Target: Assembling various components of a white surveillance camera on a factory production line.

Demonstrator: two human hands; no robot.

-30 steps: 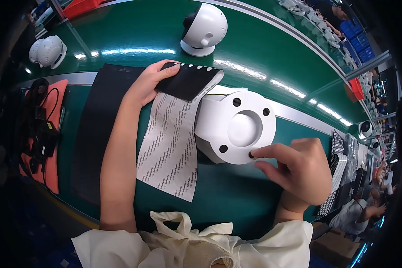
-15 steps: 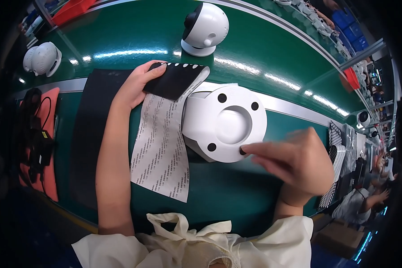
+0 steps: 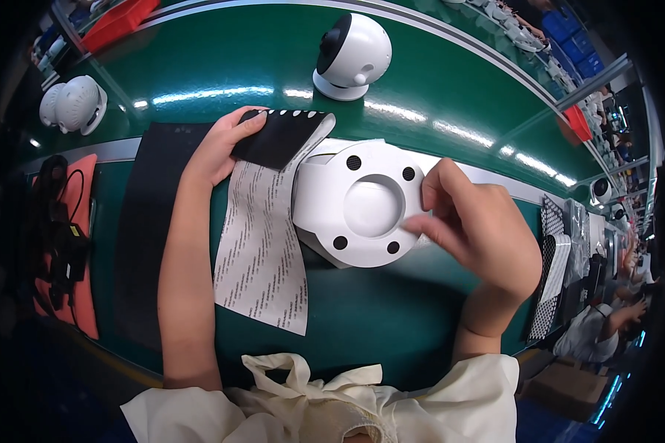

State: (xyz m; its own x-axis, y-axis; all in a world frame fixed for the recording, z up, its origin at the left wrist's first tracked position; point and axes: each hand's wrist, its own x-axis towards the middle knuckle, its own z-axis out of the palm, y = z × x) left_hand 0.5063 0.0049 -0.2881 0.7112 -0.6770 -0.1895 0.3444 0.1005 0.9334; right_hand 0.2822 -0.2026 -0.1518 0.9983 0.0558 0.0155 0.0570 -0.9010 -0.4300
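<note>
My left hand [image 3: 225,144] is closed on a sheet of black adhesive pads [image 3: 277,140], pinched at its upper left corner. The sheet is folded over, and its printed pale backing paper [image 3: 262,251] hangs down toward me. A row of white oval gaps runs along the fold. Beside it, a white device lies with its round base [image 3: 332,192] facing up. Several round black pads [image 3: 354,163] sit on the base around a circular recess. At the base's right edge is my right hand [image 3: 484,225], thumb and forefinger apart, the thumb over the rim. Whether it touches the rim, I cannot tell.
A white ball-shaped camera [image 3: 366,55] stands upright on the green surface beyond. Another white device [image 3: 74,105] is at far left. A black mat [image 3: 151,236] lies under my left forearm. Cables and adapters lie on a pink-red pad [image 3: 85,251]. Patterned sheets [image 3: 550,273] lie at right.
My right hand has lifted off the lower right pad and moved up to the base's right edge, its fingers spreading. That pad is now uncovered. My left hand keeps its hold on the sheet.
</note>
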